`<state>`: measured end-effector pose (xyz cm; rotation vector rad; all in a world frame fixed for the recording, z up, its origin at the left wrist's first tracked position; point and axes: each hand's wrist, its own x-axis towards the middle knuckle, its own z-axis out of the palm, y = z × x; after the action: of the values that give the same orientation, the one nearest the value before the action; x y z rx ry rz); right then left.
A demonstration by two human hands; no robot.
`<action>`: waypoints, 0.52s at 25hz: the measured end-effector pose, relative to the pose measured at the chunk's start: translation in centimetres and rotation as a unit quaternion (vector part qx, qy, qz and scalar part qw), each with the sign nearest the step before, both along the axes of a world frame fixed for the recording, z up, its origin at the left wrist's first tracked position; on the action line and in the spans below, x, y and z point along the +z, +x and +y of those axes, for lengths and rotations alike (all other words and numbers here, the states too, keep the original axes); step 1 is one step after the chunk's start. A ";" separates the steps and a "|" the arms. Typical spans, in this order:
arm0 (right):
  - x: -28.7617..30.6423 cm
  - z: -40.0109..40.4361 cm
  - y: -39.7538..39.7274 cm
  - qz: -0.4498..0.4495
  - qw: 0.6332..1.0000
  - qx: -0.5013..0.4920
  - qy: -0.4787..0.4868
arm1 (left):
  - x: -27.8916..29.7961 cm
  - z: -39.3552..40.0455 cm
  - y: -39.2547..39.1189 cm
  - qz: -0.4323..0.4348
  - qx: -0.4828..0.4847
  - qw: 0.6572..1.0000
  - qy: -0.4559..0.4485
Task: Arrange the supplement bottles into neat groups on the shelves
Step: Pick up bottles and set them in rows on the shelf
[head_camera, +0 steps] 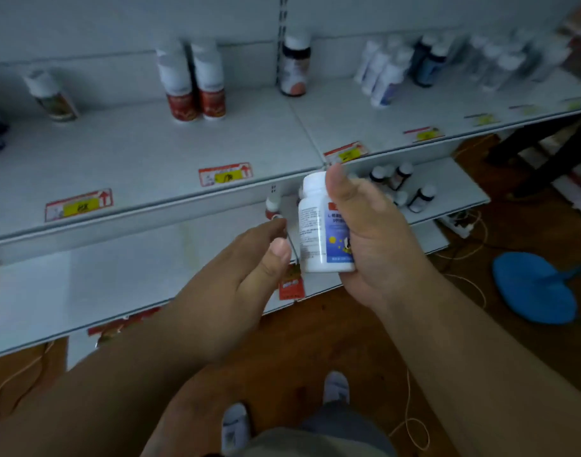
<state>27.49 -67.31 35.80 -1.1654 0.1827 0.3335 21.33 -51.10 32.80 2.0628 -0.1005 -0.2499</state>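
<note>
We grip a white plastic supplement bottle with a blue label (319, 225) in our right hand (375, 239), upright in front of the edge of the upper white metal shelf (144, 153). Our thumb lies up its right side to the cap, and the other fingers wrap behind it out of sight. Our left hand (246, 268) is just left of the bottle, fingers loosely curled toward it; we cannot tell whether the fingertips touch it or pinch anything.

The picture is dim and blurred, so most labels are unreadable. On the upper shelf, two tall white bottles with red lower labels (192, 84) stand touching at the far middle, a dark bottle with a white cap (294, 65) to their right, and a smeared cluster of white and dark bottles (424, 62) at the far right. A single tilted-looking bottle (51, 95) stands far left. On the lower white shelf (117, 275), small dark bottles with white caps (404, 186) are partly hidden behind our right hand.
</note>
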 end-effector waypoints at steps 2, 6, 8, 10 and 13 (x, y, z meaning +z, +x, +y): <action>2.1 -3.3 0.1 -0.012 1.000 -0.009 0.008 | 2.1 -3.4 1.5 -0.023 -0.035 0.999 -0.007; 3.3 -11.0 2.6 -0.015 0.999 -0.035 -0.021 | 3.6 -11.2 5.5 -0.048 -0.084 0.995 -0.025; 3.8 -15.4 4.9 -0.042 0.996 -0.044 -0.067 | 3.3 -15.5 8.2 -0.056 -0.070 0.996 -0.022; 4.4 -19.1 7.9 -0.049 0.992 -0.058 -0.103 | 3.0 -19.2 11.2 -0.046 -0.040 0.998 0.001; 4.7 -22.7 12.9 -0.052 0.990 -0.049 -0.121 | 3.4 -22.7 14.8 -0.037 -0.016 0.996 0.076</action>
<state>40.39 -90.01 40.46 -1.4049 0.1927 0.1660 36.08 -73.84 36.23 2.2241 -0.1648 -0.2055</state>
